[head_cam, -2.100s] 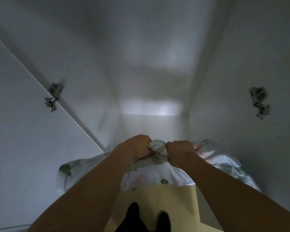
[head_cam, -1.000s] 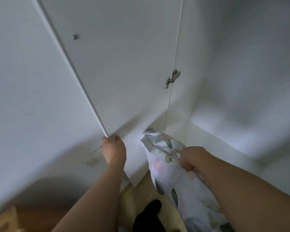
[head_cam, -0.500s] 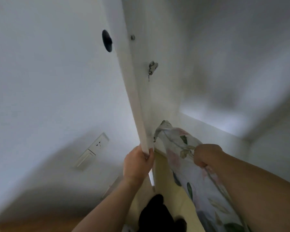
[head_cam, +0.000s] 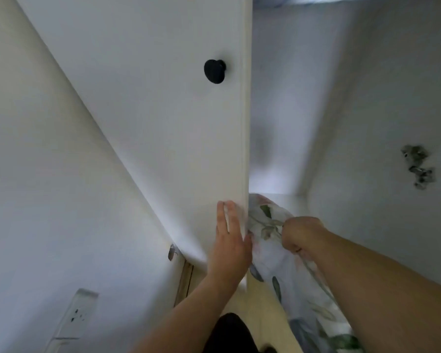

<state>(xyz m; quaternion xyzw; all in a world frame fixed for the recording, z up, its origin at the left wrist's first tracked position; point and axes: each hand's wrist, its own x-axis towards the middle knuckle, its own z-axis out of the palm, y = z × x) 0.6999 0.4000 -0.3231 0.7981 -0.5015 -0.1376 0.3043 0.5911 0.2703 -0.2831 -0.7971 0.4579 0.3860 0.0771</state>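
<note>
Now that the left hand (head_cam: 229, 248) presses straight fingers (head_cam: 227, 215) flat on the wardrobe door (head_cam: 163, 123) instead of gripping its edge, the door looks set to close, yet the right hand (head_cam: 301, 235) still pinches the floral sheet (head_cam: 278, 266) trailing out at lower right.

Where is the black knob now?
In the head view the black knob sits at upper centre on the white door, near its free edge, high above the left hand.

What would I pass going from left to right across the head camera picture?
Wall socket → left hand on the door → right hand gripping the floral cloth → metal hinge.
</note>
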